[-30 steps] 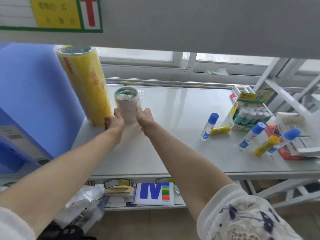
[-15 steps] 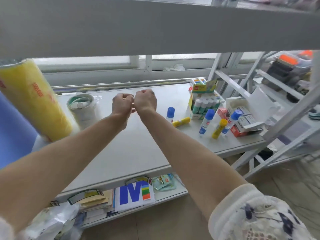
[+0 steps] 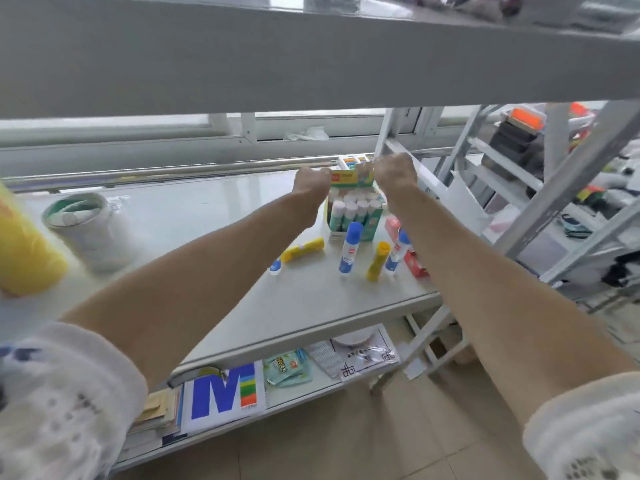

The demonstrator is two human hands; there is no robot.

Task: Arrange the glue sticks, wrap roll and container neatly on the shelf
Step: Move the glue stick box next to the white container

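As we look from the near edge inward, a booklet (image 3: 224, 396) with a large blue letter lies on the lower shelf (image 3: 301, 393), beside small packets (image 3: 287, 367). On the shelf (image 3: 214, 209) above, our two forearms reach forward. Between them stand three upright glue sticks (image 3: 349, 247), two blue-capped and one yellow; another yellow stick (image 3: 302, 250) lies flat to their left. At far left, the yellow wrap roll (image 3: 24, 251) stands at the frame edge, with the white round container (image 3: 88, 230) just beside it. Further in sits the open box of glue sticks (image 3: 355, 211). Our left hand (image 3: 311, 181) and right hand (image 3: 394, 171) are both curled at the box's raised flap (image 3: 351, 177); we cannot tell whether they grip it.
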